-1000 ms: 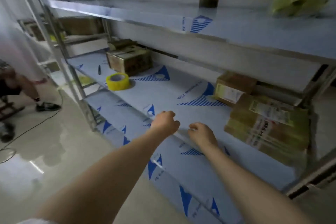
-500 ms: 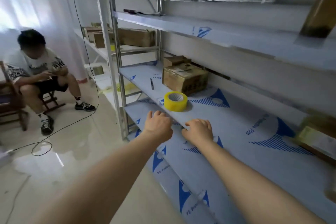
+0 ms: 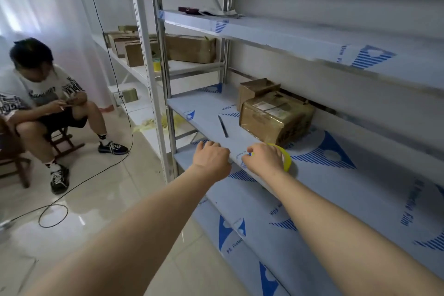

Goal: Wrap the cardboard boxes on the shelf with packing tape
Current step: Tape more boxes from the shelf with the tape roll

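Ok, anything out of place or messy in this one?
Yes. Crumpled yellowish scraps litter the low white shelf left of the rack upright, and a black cable trails in loops across the floor. The small box behind the taped box seems to have a loose flap.

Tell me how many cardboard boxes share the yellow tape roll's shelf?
2: a large taped box beside the tape roll, a smaller box just behind it. Others may sit out of frame.

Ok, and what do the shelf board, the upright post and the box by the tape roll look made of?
Shelf board: likely metal under pale blue protective film, per its printed logos. Upright post: grey painted metal, with punched holes. Box: brown cardboard, glossy where clear tape seems to wrap it.
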Motion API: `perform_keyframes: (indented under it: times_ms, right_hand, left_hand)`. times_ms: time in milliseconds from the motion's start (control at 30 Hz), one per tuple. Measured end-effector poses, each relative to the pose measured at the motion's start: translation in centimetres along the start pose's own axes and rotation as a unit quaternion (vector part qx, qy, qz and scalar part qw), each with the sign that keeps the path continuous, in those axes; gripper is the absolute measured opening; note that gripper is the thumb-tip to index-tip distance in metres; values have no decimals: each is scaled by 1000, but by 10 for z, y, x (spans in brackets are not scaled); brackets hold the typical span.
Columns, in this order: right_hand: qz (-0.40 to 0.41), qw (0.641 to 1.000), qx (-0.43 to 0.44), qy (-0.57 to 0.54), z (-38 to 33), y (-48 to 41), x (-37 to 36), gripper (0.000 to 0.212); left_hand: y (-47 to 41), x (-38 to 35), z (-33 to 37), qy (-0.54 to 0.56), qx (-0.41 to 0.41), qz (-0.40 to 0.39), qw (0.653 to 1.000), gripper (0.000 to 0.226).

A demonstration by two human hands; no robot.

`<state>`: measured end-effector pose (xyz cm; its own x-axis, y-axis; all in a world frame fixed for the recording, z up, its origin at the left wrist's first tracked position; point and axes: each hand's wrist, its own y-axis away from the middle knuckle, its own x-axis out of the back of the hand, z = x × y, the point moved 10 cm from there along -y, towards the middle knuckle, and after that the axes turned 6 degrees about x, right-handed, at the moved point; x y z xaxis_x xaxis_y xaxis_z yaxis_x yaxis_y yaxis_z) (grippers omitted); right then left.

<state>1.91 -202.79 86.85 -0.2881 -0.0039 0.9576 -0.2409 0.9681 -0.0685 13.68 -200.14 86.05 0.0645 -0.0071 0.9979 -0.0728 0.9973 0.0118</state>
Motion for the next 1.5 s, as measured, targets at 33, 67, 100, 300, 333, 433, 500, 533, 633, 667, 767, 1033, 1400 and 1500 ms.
perform_keyframes:
  times_ms: [33, 67, 100, 300, 333, 433, 500, 533, 633, 667, 767, 1033, 1400, 1500]
  right_hand:
    - [-3, 1000, 1, -3, -5, -14, -3, 32]
    - [-5, 1000, 3, -5, -9, -29, -5, 35]
    - [-7, 1000, 4, -10, -13, -44, -6, 37]
    - [20, 999, -1, -48, -26, -154, 0, 36]
    - [26, 998, -4, -49, -26, -171, 3, 36]
    - [43, 998, -17, -48, -21, -220, 7, 34]
    - [46, 997, -28, -53, -15, -247, 4, 28]
    - [50, 997, -32, -56, -13, -259, 3, 23]
    - [61, 996, -43, -55, -9, -293, 2, 25]
    - [66, 995, -52, -47, -7, -303, 3, 27]
    - [91, 991, -90, -42, 5, -332, 4, 31]
    - [108, 951, -288, 24, 50, -404, -15, 77]
    - [130, 886, -436, 90, 44, -411, -23, 52]
    - [148, 868, -466, 81, 46, -406, -26, 57]
  left_hand:
    - [-13, 0, -6, -1, 1, -1, 1000, 42]
    - [-27, 1, -13, -2, 3, -2, 1000, 42]
    - [-42, 2, -19, -4, 5, -1, 1000, 42]
    - [-145, 23, -44, -18, 8, 9, 1000, 43]
    - [-162, 26, -46, -20, 4, 11, 1000, 43]
    - [-208, 33, -51, -18, -9, 17, 1000, 44]
    - [-234, 32, -53, -19, -18, 11, 1000, 44]
    - [-246, 31, -54, -19, -21, 7, 1000, 44]
    - [-283, 29, -59, -13, -35, 6, 999, 42]
    - [-296, 28, -59, -8, -43, 7, 999, 42]
    - [-334, 24, -60, 4, -68, 5, 998, 42]
    - [-439, 14, -57, 38, -200, -18, 979, 41]
    - [-523, 14, -92, 68, -308, -67, 946, 40]
    - [-530, 6, -101, 60, -320, -78, 942, 41]
